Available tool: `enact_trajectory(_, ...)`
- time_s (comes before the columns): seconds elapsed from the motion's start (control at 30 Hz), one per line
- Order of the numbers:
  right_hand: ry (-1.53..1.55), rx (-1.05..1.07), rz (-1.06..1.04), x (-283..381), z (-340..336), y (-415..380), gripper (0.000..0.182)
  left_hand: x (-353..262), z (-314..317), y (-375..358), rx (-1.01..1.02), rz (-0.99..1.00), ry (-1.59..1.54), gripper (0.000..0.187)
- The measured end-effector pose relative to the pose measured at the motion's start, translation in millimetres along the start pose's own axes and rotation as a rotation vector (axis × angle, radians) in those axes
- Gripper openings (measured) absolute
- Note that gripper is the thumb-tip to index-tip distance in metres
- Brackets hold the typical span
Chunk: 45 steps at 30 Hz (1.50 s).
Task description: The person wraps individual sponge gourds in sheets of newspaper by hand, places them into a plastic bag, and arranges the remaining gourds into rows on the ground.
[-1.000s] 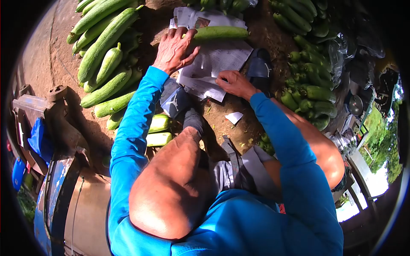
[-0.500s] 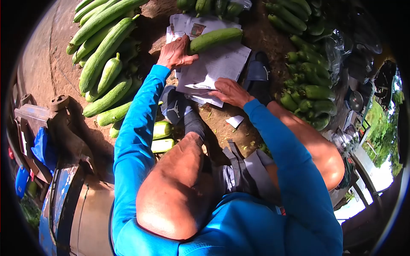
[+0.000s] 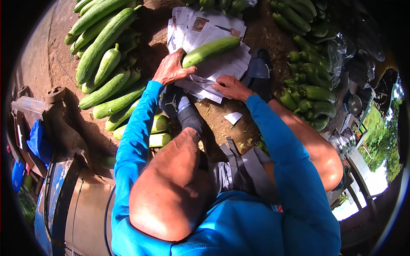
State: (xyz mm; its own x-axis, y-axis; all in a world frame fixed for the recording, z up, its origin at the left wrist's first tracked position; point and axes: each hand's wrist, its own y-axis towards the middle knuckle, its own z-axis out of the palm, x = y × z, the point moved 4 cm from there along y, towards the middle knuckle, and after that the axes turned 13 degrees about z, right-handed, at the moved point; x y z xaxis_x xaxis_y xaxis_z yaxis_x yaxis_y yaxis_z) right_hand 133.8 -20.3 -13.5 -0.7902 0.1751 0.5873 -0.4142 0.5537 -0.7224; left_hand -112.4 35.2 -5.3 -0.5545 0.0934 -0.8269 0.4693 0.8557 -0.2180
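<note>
A long green gourd (image 3: 211, 50) lies slantwise on a pile of printed paper sheets (image 3: 181, 27) on the ground. My left hand (image 3: 173, 69) is closed around its near left end, with the thumb on the near side and the fingers on the far side. My right hand (image 3: 232, 88) pinches the near edge of a paper sheet (image 3: 200, 85), just in front of the gourd. That edge is lifted and bent between my two hands. The fingertips of my right hand are partly hidden by the paper.
Long green gourds (image 3: 102, 40) are heaped at the left. More gourds (image 3: 316, 72) are stacked at the right beside clear plastic (image 3: 337, 53). A paper scrap (image 3: 233, 117) lies on the dirt floor between my feet. A blue-painted metal object (image 3: 57, 187) stands at the lower left.
The gourd and top sheet have shifted toward me, showing more printed paper behind. My left hand has moved down and closed on the gourd's end. The sheet's near edge is now bent up more.
</note>
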Motion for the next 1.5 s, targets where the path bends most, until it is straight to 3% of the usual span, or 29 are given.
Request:
enact_trajectory(0.1, 0.04, -0.09, -0.151, 3.7, -1.2, -5.5, 0.03, 1.0, -0.1, -8.8, -0.013, -0.068, -0.051, 0.063)
enact_trajectory(0.2, -0.014, -0.001, -0.058, 8.2, -6.0, -1.0, 0.021, 1.6, -9.8, -17.8, -0.138, -0.089, -0.075, 0.061)
enact_trajectory(0.33, -0.076, -0.097, -0.163, 43.9, -14.7, 10.1, 0.021, -5.4, -45.2, -25.1, -0.213, -0.039, -0.001, 0.058)
enact_trajectory(0.4, -0.138, -0.281, -0.461, 80.4, -18.2, 9.4, 0.023, -16.4, -68.5, -28.5, -0.265, 0.01, 0.019, 0.057)
enact_trajectory(0.43, -0.137, -0.282, -0.468, 87.0, -9.2, 15.1, 0.023, -21.7, -80.0, -29.6, -0.292, 0.033, 0.031, 0.056)
enact_trajectory(0.5, -0.301, -0.347, -0.71, 103.9, 12.5, 14.6, 0.023, -31.8, -96.4, -29.0, -0.272, 0.076, 0.075, 0.054)
enact_trajectory(0.53, -0.439, -0.157, -0.672, 101.5, 25.1, 16.9, 0.02, -34.6, -99.9, -27.0, -0.237, 0.075, 0.086, 0.054)
enact_trajectory(0.57, -0.59, 0.059, -0.495, 96.8, 40.7, 25.9, 0.023, -38.8, -100.8, -24.0, -0.199, 0.077, 0.095, 0.053)
enact_trajectory(0.63, -0.743, 0.214, -0.544, 86.8, 49.5, 24.9, 0.026, -42.1, -90.5, -17.2, -0.228, 0.231, 0.014, 0.054)
enact_trajectory(0.73, -0.733, 0.088, -0.534, 75.4, 41.5, 13.3, 0.026, -32.7, -53.8, -6.8, 0.061, 0.115, -0.005, 0.056)
enact_trajectory(0.83, -0.621, -0.063, -0.564, 60.9, 32.3, -3.7, 0.022, -23.8, -17.5, -0.5, 0.194, 0.222, 0.002, 0.058)
enact_trajectory(0.9, -0.437, -0.288, -0.63, 58.6, 21.2, -18.2, 0.021, -20.6, 2.3, 3.5, 0.314, 0.256, 0.048, 0.061)
enact_trajectory(0.97, -0.411, -0.28, -0.554, 56.2, 20.3, -28.5, 0.024, -17.4, 13.2, 5.2, 0.364, 0.306, 0.078, 0.062)
enact_trajectory(1.07, -0.278, -0.299, -0.268, 50.9, 23.7, -39.3, 0.023, -14.0, 15.0, 6.2, 0.377, 0.271, 0.047, 0.063)
enact_trajectory(1.17, -0.08, -0.346, -0.188, 44.7, 27.0, -42.3, 0.023, -10.5, 16.6, 4.1, 0.357, 0.289, 0.045, 0.063)
enact_trajectory(1.3, 0.052, -0.263, -0.049, 35.4, 28.8, -32.3, 0.021, -7.8, 18.8, 5.4, 0.412, 0.277, 0.045, 0.065)
enact_trajectory(1.37, 0.075, -0.045, 0.137, 24.5, 26.1, -22.2, 0.027, -4.2, 21.0, 5.0, 0.403, 0.311, 0.04, 0.064)
enact_trajectory(1.43, 0.216, -0.087, 0.088, 21.3, 19.8, -20.7, 0.027, -9.7, 17.2, 7.0, 0.388, 0.383, 0.092, 0.065)
enact_trajectory(1.47, 0.22, -0.082, 0.091, 18.6, 17.8, -19.5, 0.027, -8.3, 17.7, 6.2, 0.456, 0.329, 0.125, 0.071)
enact_trajectory(1.5, 0.271, 0.031, 0.184, 14.0, 16.3, -16.5, 0.028, -6.2, 19.6, 4.6, 0.456, 0.326, 0.123, 0.071)
